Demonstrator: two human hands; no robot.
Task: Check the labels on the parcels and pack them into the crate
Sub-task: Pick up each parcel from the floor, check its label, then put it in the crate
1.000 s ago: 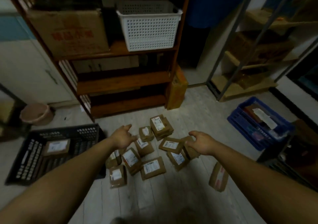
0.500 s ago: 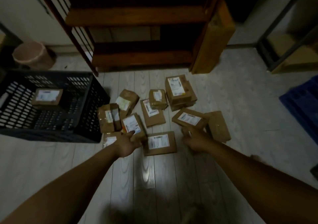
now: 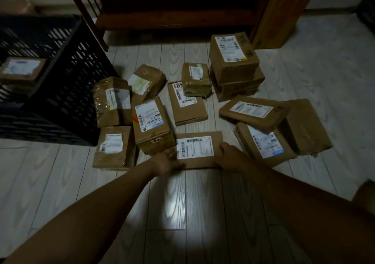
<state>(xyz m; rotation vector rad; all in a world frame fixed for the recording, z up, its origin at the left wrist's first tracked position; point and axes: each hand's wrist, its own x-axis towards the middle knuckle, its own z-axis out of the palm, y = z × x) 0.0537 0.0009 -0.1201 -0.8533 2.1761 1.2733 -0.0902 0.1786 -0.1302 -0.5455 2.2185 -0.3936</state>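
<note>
Several brown cardboard parcels with white labels lie scattered on the pale plank floor. The nearest one, a flat parcel (image 3: 199, 150), lies label up in front of me. My left hand (image 3: 165, 163) grips its left edge and my right hand (image 3: 230, 158) grips its right edge. It rests on the floor. A black slatted crate (image 3: 67, 77) stands at the left, with one labelled parcel (image 3: 22, 71) inside it. A taller parcel (image 3: 153, 124) sits just left of the held one, and a tilted parcel (image 3: 263, 142) lies just right of it.
A dark wooden shelf unit (image 3: 182, 14) stands behind the pile, with a tall brown box (image 3: 282, 10) leaning at its right side. Two stacked parcels (image 3: 233, 61) sit at the back right of the pile. Bare floor (image 3: 182, 213) stretches between my arms.
The view has dropped and closed in on the pile. Both hands have come down from above the parcels and closed on the two ends of the nearest flat parcel.
</note>
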